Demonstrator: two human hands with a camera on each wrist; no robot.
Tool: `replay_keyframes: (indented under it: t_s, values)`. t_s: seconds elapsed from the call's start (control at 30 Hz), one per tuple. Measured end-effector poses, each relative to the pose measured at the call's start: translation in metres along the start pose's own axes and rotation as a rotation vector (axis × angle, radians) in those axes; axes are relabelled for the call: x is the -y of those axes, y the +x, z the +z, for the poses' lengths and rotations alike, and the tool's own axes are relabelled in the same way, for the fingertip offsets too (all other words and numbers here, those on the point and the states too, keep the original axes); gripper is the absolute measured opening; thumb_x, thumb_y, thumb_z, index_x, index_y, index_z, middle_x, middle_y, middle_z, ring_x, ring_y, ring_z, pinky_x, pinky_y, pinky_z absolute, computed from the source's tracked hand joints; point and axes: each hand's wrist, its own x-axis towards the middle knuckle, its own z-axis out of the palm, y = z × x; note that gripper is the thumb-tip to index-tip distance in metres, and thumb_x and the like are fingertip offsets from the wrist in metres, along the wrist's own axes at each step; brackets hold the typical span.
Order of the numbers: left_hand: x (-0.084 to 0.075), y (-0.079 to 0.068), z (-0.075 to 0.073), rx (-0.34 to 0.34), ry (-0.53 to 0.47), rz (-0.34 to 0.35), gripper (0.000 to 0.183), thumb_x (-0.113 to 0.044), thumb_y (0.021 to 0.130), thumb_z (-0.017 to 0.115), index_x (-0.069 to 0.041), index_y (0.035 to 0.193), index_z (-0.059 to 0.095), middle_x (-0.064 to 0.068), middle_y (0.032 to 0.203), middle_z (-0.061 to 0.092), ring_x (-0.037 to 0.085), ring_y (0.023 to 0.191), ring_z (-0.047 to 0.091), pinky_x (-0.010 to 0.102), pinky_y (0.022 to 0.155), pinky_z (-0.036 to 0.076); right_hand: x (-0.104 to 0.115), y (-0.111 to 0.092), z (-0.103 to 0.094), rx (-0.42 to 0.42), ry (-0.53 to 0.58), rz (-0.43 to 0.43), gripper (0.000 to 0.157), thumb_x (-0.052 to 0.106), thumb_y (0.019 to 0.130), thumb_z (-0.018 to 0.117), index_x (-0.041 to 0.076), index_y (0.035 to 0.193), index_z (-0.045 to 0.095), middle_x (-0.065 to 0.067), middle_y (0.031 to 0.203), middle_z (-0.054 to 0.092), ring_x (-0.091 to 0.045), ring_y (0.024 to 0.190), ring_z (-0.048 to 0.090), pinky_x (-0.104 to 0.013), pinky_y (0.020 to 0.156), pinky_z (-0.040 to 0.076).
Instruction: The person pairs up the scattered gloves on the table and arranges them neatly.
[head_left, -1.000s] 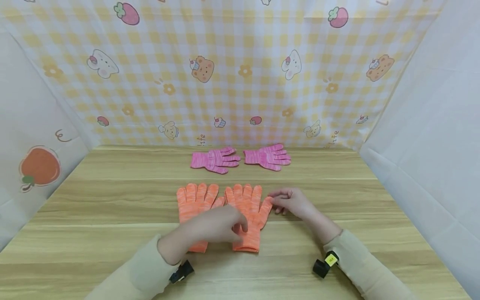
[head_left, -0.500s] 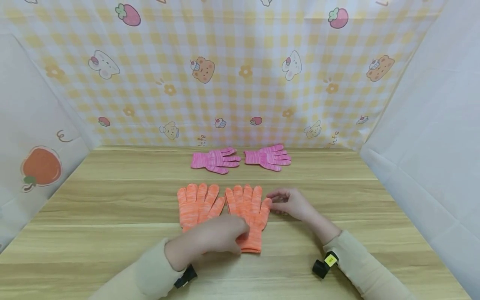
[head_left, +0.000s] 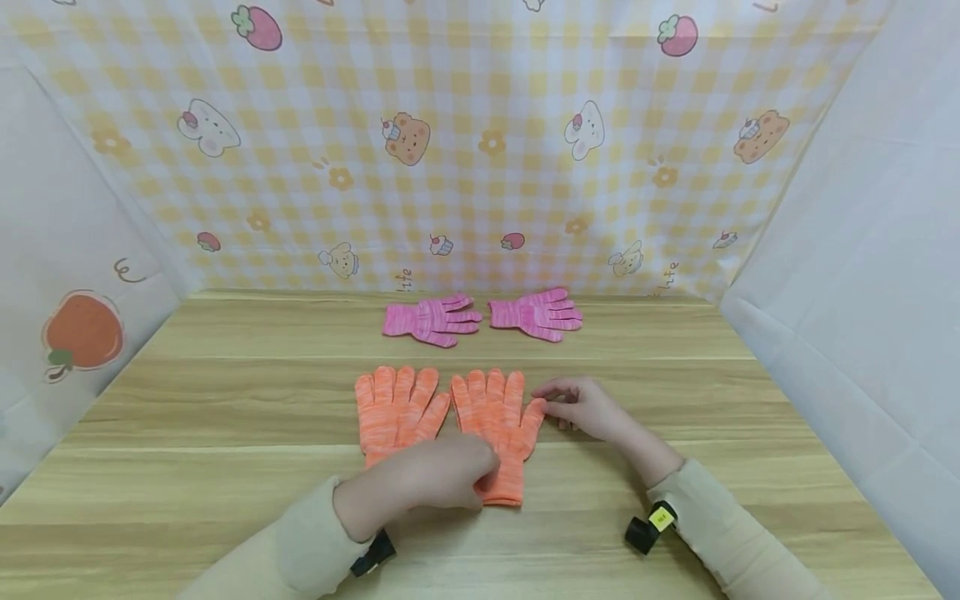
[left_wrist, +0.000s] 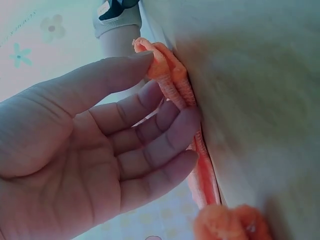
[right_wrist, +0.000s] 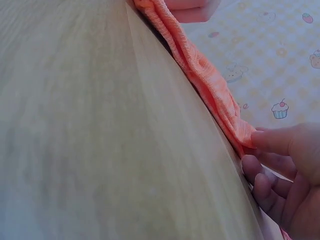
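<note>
Two orange knitted gloves lie side by side on the wooden table, fingers pointing away. My left hand [head_left: 442, 471] crosses the lower part of the left orange glove [head_left: 390, 417], hiding its cuff. It pinches the left edge of the right orange glove [head_left: 498, 417] near the cuff; in the left wrist view the thumb and curled fingers meet the folded fabric [left_wrist: 172, 75]. At the other side, my right hand [head_left: 588, 408] pinches that glove's thumb tip, which the right wrist view shows between thumb and fingers [right_wrist: 270, 142].
Behind the orange pair lie two pink knitted gloves, one at left [head_left: 431, 321] and one at right [head_left: 534, 315], with fingers pointing right. A checked cloth [head_left: 480, 192] hangs along the table's back edge. White sheets [head_left: 847, 375] stand at both sides.
My left hand has moved slightly right and down, its fingers closing at the right orange glove's cuff. That glove's cuff has shifted a little right. My right hand has barely moved.
</note>
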Motion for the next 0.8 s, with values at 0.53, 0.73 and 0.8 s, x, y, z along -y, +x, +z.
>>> replay_keyframes:
  t_s: [0.53,0.73,0.8]
  values:
    - [-0.0007,-0.0046,-0.0012,0.019,-0.084,0.067,0.035,-0.001,0.079,0.067,-0.016,0.058,0.044,-0.008,0.057,0.027,0.007,0.052,0.022,0.021,0.05,0.02,0.0043,-0.0018,-0.0005,-0.07,0.021,0.111,0.021,0.015,0.088,0.071,0.001,0.103,0.07,-0.006,0.081,0.067,-0.015,0.057,0.057,-0.027,0.047,0.047]
    - [0.0025,-0.003,0.0006,0.031,-0.116,0.118,0.042,0.002,0.079,0.064,-0.016,0.054,0.036,-0.008,0.057,0.016,0.008,0.053,0.013,0.023,0.051,0.015,0.0059,-0.0023,0.0003,-0.095,0.029,0.133,0.013,0.011,0.086,0.073,0.002,0.095,0.07,-0.006,0.076,0.066,-0.015,0.057,0.057,-0.027,0.049,0.049]
    - [0.0057,-0.0015,0.0043,0.027,-0.099,0.14,0.041,0.0,0.078,0.064,-0.017,0.054,0.035,-0.008,0.057,0.016,0.008,0.052,0.013,0.023,0.05,0.015,0.0056,-0.0024,0.0003,-0.095,0.032,0.124,0.012,0.009,0.086,0.073,0.002,0.095,0.069,-0.006,0.078,0.066,-0.015,0.057,0.058,-0.028,0.049,0.05]
